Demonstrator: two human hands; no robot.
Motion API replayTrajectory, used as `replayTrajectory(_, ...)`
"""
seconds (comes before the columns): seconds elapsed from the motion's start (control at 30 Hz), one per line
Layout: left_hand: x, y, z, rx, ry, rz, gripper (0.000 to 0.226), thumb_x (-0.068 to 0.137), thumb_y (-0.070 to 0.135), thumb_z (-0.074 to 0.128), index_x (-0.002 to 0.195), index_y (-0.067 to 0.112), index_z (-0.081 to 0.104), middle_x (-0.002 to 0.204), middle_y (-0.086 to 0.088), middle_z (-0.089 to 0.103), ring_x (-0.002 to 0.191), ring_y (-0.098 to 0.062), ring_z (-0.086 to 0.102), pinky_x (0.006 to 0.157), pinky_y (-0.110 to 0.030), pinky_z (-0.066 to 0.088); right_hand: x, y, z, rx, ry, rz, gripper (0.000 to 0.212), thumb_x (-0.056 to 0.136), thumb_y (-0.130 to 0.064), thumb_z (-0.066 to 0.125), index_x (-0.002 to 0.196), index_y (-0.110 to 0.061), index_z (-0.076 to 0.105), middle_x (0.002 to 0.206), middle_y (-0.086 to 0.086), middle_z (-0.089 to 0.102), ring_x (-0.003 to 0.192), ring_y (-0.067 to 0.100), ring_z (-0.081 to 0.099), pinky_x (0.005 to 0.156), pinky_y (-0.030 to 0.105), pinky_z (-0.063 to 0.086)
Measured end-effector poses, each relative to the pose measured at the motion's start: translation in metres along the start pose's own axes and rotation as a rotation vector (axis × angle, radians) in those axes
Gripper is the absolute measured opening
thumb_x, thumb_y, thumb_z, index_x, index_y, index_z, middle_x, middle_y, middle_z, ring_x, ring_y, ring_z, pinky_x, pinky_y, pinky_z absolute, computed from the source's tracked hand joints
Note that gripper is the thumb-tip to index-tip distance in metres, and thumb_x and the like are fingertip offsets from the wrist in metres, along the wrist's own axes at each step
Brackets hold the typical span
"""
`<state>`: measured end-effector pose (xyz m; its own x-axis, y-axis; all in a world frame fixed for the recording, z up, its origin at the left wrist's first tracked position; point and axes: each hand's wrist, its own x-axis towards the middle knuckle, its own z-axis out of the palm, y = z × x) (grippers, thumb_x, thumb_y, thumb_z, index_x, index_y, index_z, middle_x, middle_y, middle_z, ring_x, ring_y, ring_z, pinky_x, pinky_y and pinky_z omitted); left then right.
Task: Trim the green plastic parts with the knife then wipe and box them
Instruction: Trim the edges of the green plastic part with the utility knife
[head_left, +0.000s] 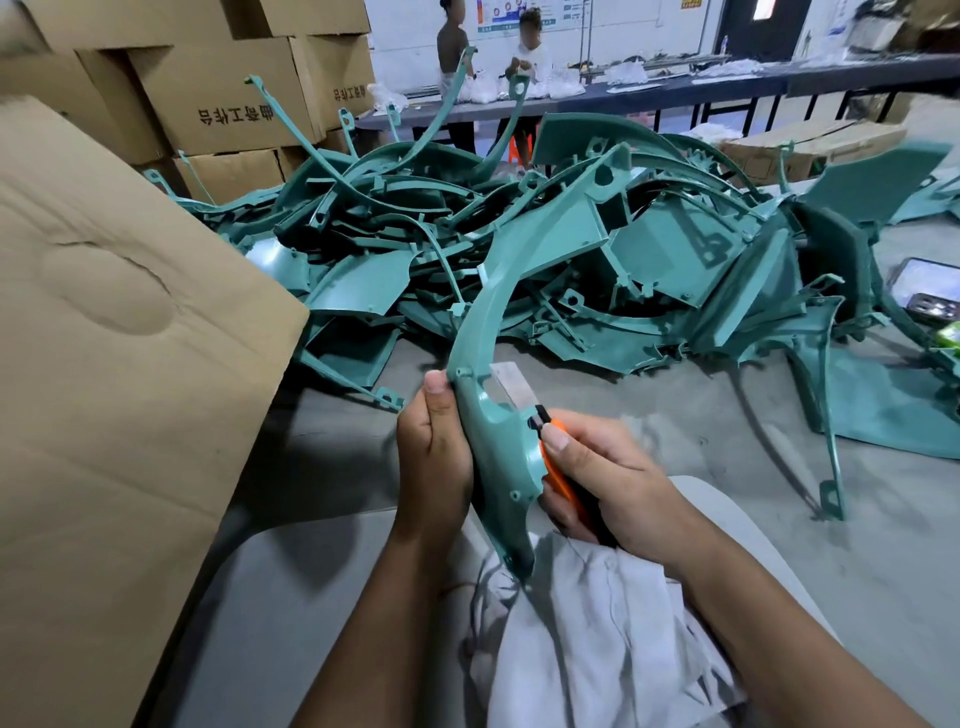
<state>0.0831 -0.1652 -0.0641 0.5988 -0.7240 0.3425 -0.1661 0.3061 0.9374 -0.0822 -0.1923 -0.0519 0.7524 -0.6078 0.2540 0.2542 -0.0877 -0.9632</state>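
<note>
My left hand (435, 457) grips the lower end of a long curved green plastic part (498, 332), which rises up and to the right. In my right hand (602, 478) is an orange utility knife (558, 478). Its bare blade (511, 384) lies against the part's inner edge just above my fingers. A grey-white cloth (597, 623) is spread over my lap under both hands. Behind them a big heap of green plastic parts (519, 239) covers the grey floor.
A large cardboard box (119, 364) stands at my left, its flap facing me. Stacked cartons (218, 93) fill the back left. A phone (930, 291) lies at the right beside loose green parts. Two people stand at a long table (675, 88) in the background.
</note>
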Motion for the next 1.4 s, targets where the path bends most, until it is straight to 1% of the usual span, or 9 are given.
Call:
replayTrajectory(0.13,-0.001,0.002,0.0,-0.064,-0.058,-0.01,0.056,0.102,0.057,0.03,0.081,0.014,0.059,0.065,0.002,0.063,0.061,-0.013,0.06,0.056,-0.023,0.048,0.001,-0.001,0.003,-0.062,0.015,-0.019,0.033,0.107,-0.039,0.047,0.08,-0.022,0.056,0.051,0.008,0.043,0.04,0.02,0.032,0.042,0.024,0.029)
replayTrajectory(0.27,0.0,0.001,0.001,-0.036,-0.081,0.019,0.054,0.108,0.048,0.027,0.08,0.019,0.062,0.066,0.002,0.065,0.062,-0.01,0.062,0.056,-0.02,0.048,0.003,0.001,0.004,-0.184,0.121,-0.012,0.038,0.105,-0.039,0.048,0.078,-0.012,0.049,0.053,0.005,0.048,0.041,0.013,0.038,0.042,0.02,0.031)
replayTrajectory(0.4,0.004,0.003,0.002,-0.071,-0.003,-0.079,0.055,0.1,0.058,0.032,0.077,0.021,0.065,0.062,0.005,0.065,0.058,-0.007,0.062,0.055,-0.02,0.049,0.0,0.0,0.002,-0.176,0.119,-0.076,0.04,0.107,-0.038,0.048,0.083,-0.005,0.048,0.054,0.006,0.047,0.044,0.016,0.037,0.044,0.022,0.031)
replayTrajectory(0.53,0.003,0.004,0.003,-0.085,-0.015,-0.108,0.054,0.094,0.062,0.033,0.078,0.016,0.057,0.06,0.005,0.06,0.058,-0.012,0.057,0.056,-0.027,0.047,0.001,-0.002,0.006,-0.179,0.068,-0.08,0.033,0.108,-0.036,0.046,0.08,-0.019,0.052,0.053,0.006,0.046,0.043,0.021,0.036,0.045,0.025,0.031)
replayTrajectory(0.77,-0.002,0.006,0.013,-0.103,-0.07,-0.117,0.05,0.111,0.036,0.028,0.076,0.014,0.057,0.054,0.009,0.061,0.053,0.0,0.057,0.053,-0.014,0.046,0.001,0.003,0.0,-0.181,0.103,-0.059,0.042,0.107,-0.04,0.047,0.09,-0.002,0.051,0.055,0.002,0.048,0.045,0.014,0.038,0.046,0.02,0.032)
replayTrajectory(0.9,-0.003,0.005,0.013,-0.134,-0.085,-0.139,0.051,0.103,0.051,0.03,0.077,0.018,0.061,0.058,0.008,0.065,0.057,-0.003,0.061,0.057,-0.017,0.049,0.001,0.003,0.001,-0.168,0.111,-0.059,0.038,0.108,-0.038,0.047,0.086,-0.007,0.05,0.056,0.002,0.048,0.043,0.011,0.04,0.045,0.016,0.034)
replayTrajectory(1.07,0.005,0.003,0.011,-0.222,-0.05,-0.169,0.051,0.109,0.044,0.028,0.076,0.017,0.057,0.054,0.006,0.06,0.049,-0.005,0.056,0.051,-0.017,0.045,-0.002,-0.001,0.002,-0.45,0.324,-0.226,0.043,0.106,-0.045,0.045,0.081,-0.01,0.045,0.066,0.009,0.042,0.056,0.024,0.039,0.053,0.033,0.032)
replayTrajectory(1.2,0.007,0.001,0.008,-0.243,-0.041,-0.174,0.055,0.11,0.042,0.028,0.074,0.018,0.061,0.055,0.005,0.062,0.049,-0.005,0.057,0.05,-0.016,0.046,-0.003,-0.005,0.006,-0.639,0.329,-0.385,0.032,0.109,-0.036,0.043,0.082,-0.019,0.045,0.064,-0.003,0.044,0.053,0.017,0.042,0.05,0.032,0.033)
replayTrajectory(1.4,0.006,0.001,0.008,-0.24,-0.087,-0.173,0.052,0.11,0.042,0.026,0.076,0.014,0.054,0.054,0.005,0.06,0.049,-0.006,0.056,0.051,-0.018,0.046,-0.002,-0.003,0.008,-0.728,0.316,-0.397,0.025,0.109,-0.033,0.043,0.085,-0.026,0.043,0.062,-0.003,0.044,0.053,0.017,0.043,0.05,0.031,0.032)
